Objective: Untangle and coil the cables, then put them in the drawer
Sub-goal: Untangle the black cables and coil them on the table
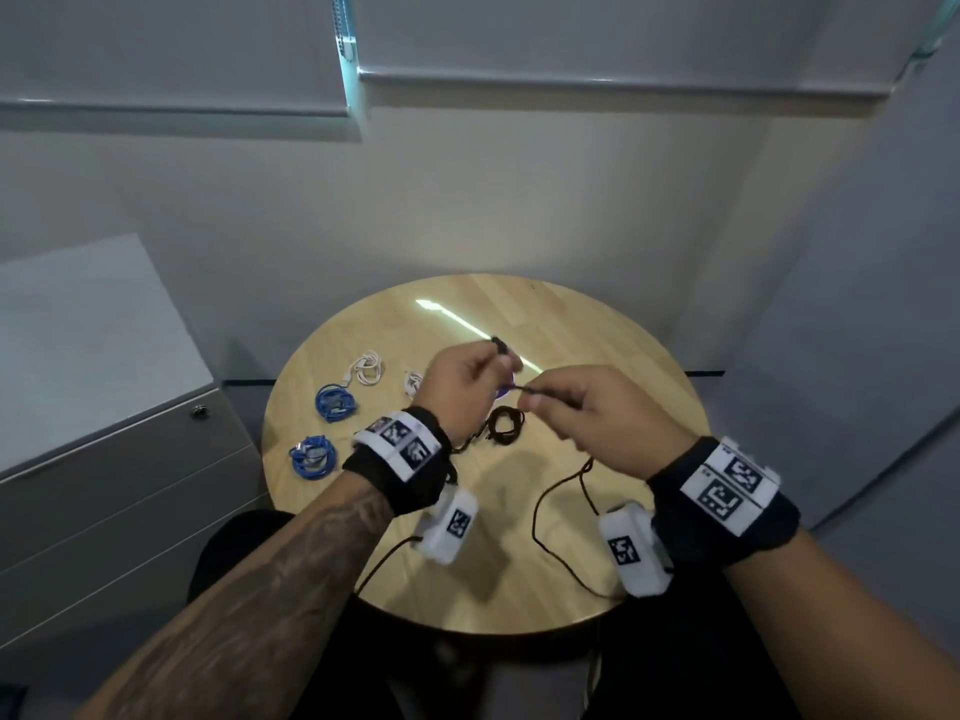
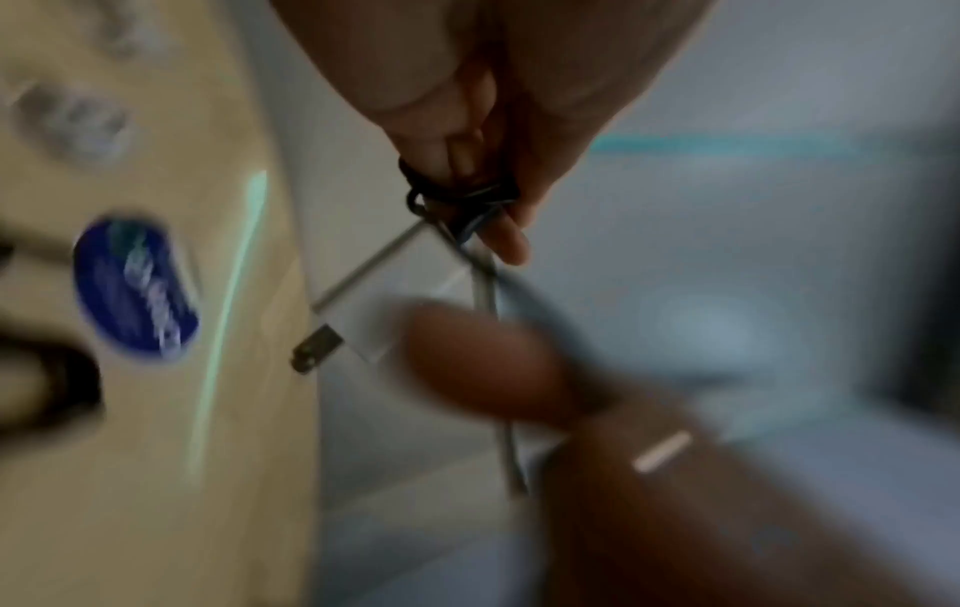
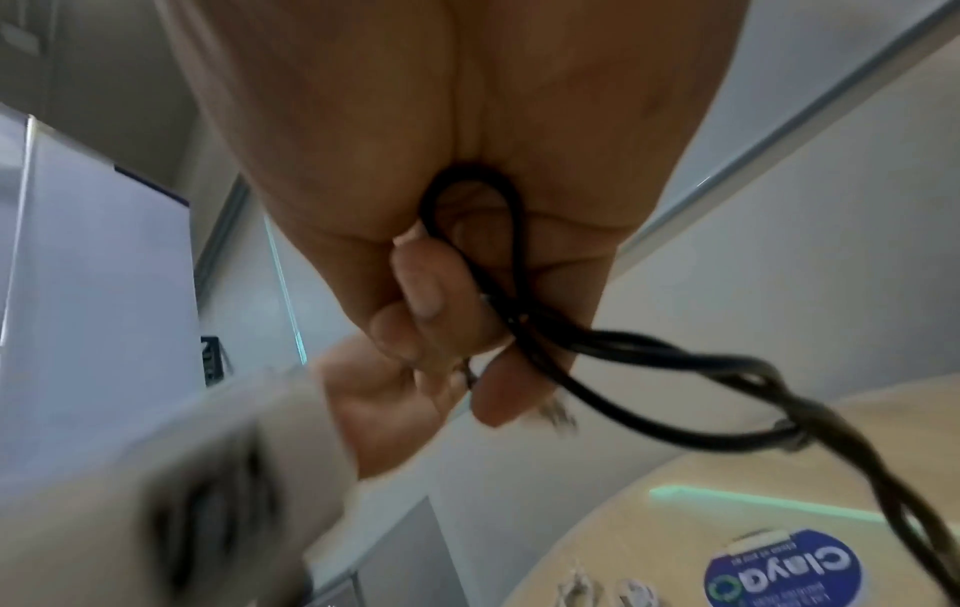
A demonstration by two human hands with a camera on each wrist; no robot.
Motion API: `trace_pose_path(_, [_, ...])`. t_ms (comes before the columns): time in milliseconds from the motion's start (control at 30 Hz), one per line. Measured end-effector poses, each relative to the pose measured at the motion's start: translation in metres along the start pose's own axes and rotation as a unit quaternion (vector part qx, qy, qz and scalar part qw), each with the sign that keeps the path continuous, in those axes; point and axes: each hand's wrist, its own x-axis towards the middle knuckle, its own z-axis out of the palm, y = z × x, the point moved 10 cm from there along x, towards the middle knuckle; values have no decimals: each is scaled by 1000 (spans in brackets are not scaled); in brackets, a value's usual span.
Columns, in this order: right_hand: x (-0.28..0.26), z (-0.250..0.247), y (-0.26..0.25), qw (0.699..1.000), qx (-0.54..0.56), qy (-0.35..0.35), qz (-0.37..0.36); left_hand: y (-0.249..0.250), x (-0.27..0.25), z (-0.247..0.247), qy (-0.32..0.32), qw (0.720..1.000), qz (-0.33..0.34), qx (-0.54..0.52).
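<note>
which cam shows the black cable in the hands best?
Right wrist: the thin black cable is sharp there, looped through the right hand. The head view shows only a short stretch between the left hand and the right hand, plus slack on the round wooden table. Left wrist is blurred.

Round wooden surface [image 1: 597, 345], centre of the head view, bearing a streak of reflected light. Blue oval sticker [image 3: 784, 571] on it, lower right of the right wrist view. Window blinds [image 1: 571, 39] along the top; pale wall [image 1: 467, 200] beneath them.

Round wooden table [image 1: 597, 324], grey cabinet [image 1: 104, 407], pale walls.
</note>
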Motion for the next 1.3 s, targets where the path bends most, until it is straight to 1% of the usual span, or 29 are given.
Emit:
trace_pose_path(67, [2, -20, 4, 999, 3, 30, 12, 4, -11, 21, -104, 988, 27, 107])
trace_pose_path(100, [2, -26, 8, 999, 4, 31, 19, 7, -15, 26, -135, 979, 40, 147])
trace_pose_path(133, [2, -28, 14, 999, 6, 24, 35, 10, -16, 27, -150, 972, 55, 172])
trace_pose_path(167, [2, -26, 23, 998, 11, 10, 54, 15, -16, 23, -151, 969, 67, 183])
trace_pose_path(200, [1, -23, 31, 997, 21, -9, 76, 19, -13, 15, -138, 971, 69, 181])
trace_pose_path(267, [-2, -16, 45, 992, 40, -36, 110, 20, -4, -7, -90, 984, 52, 145])
trace_pose_path(300, [-3, -15, 51, 991, 51, -33, 120, 19, 0, -16, -72, 987, 46, 132])
trace_pose_path(400, [-3, -21, 58, 987, 92, -9, 130, 13, 7, -33, -45, 987, 32, 149])
trace_pose_path(467, [-2, -22, 66, 985, 90, -24, 148, 7, 11, -54, 0, 989, 12, 151])
trace_pose_path(533, [-3, -26, 82, 981, 82, -31, 172, -10, 16, -83, 50, 991, -30, 124])
trace_pose_path(600, [-6, -32, 99, 979, 67, -22, 193, -32, 21, -115, 104, 986, -76, 102])
trace_pose_path(667, [-8, -37, 107, 980, 66, -9, 189, -53, 23, -143, 155, 980, -117, 51])
trace_pose_path(767, [-14, -43, 114, 974, 143, 19, 178, -69, 23, -168, 204, 969, -138, -11])
trace_pose_path(833, [-15, -45, 120, 974, 125, 25, 187, -71, 22, -173, 216, 965, -143, -28])
trace_pose_path(900, [-13, -39, 126, 980, 37, -5, 196, -65, 21, -164, 203, 967, -140, -56])
trace_pose_path(933, [-12, -35, 129, 980, -18, -23, 198, -58, 20, -155, 184, 971, -135, -68])
trace_pose_path(967, [-11, -32, 129, 978, -62, -40, 196, -50, 21, -141, 151, 977, -130, -78])
trace_pose_path(1000, [-9, -28, 126, 977, -77, -55, 190, -40, 21, -124, 111, 982, -124, -84])
trace_pose_path(1033, [-7, -22, 121, 980, -63, -69, 178, -31, 21, -107, 70, 986, -116, -93])
trace_pose_path(1133, [-4, 4, 80, 983, 58, -110, 133, -3, 16, -52, -24, 987, -98, -126])
trace_pose_path(1200, [-2, 19, 50, 975, 167, -108, 97, 13, 11, -22, -61, 987, -85, -122])
trace_pose_path(1233, [-1, 25, 39, 959, 249, -102, 91, 18, 10, -13, -67, 989, -77, -104])
trace_pose_path(1267, [0, 27, 31, 931, 340, -86, 96, 21, 10, -9, -68, 992, -68, -77])
trace_pose_path(1300, [0, 23, 25, 907, 405, -59, 104, 23, 10, -7, -65, 994, -63, -57])
